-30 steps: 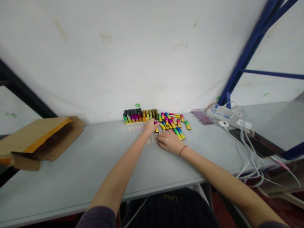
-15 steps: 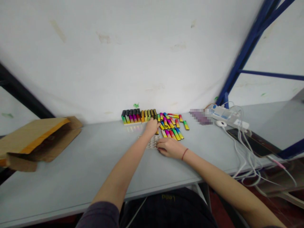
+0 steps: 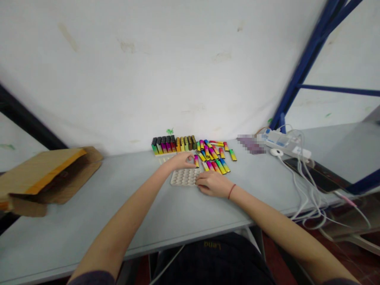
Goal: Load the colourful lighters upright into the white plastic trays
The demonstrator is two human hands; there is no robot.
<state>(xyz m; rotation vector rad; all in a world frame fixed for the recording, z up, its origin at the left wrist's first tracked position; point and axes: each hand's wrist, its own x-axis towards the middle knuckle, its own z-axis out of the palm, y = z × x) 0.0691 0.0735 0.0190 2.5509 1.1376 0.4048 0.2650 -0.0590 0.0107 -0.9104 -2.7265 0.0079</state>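
Note:
A white tray [image 3: 181, 177] with rows of round holes lies flat on the table in front of me. My right hand [image 3: 213, 183] rests at its right end, fingers curled on the edge. Beyond the tray, my left hand [image 3: 181, 160] has its thumb and forefinger closed at a magenta-and-yellow lighter [image 3: 196, 161]. Loose multicoloured lighters [image 3: 213, 152] lie in a heap to the right, several of them side by side in a row [image 3: 216, 166] near my right hand. At the wall, black-topped lighters [image 3: 164, 145] and gold-topped lighters [image 3: 186, 143] stand upright in blocks.
An open cardboard box [image 3: 71, 174] lies on the left of the table. To the right are a power strip [image 3: 285, 144], tangled white cables [image 3: 305, 194], a dark flat device [image 3: 319, 178] and a blurred purple item [image 3: 251, 145]. A blue metal frame [image 3: 299, 71] rises at the right.
My left hand has drawn back from the gold-topped block, leftward and nearer, to the lighter behind the tray. More of the tray shows. My right hand has stayed at the tray's edge.

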